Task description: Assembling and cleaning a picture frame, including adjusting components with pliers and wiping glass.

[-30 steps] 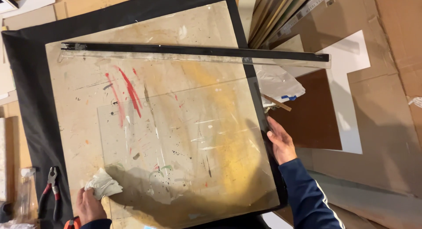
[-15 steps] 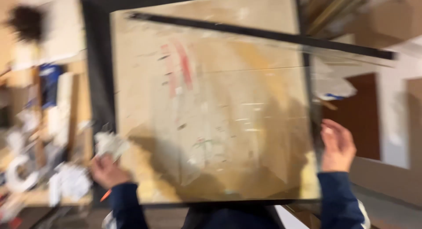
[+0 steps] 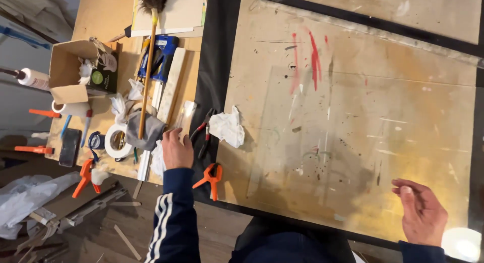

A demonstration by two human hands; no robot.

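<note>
A person leans over a cluttered desk (image 3: pixel 96 21). The left hand (image 3: pixel 176 148), fingers curled, rests on a clear plastic strip (image 3: pixel 184 117) beside red-handled pliers (image 3: pixel 203 133) and a crumpled tissue (image 3: pixel 228 126). The right hand (image 3: pixel 422 212) hovers loosely open and empty over the near right edge of a paint-stained board (image 3: pixel 353 117). An orange clamp (image 3: pixel 210 178) lies near the desk's edge; a careless sleeve could likely knock it or the pliers to the floor.
</note>
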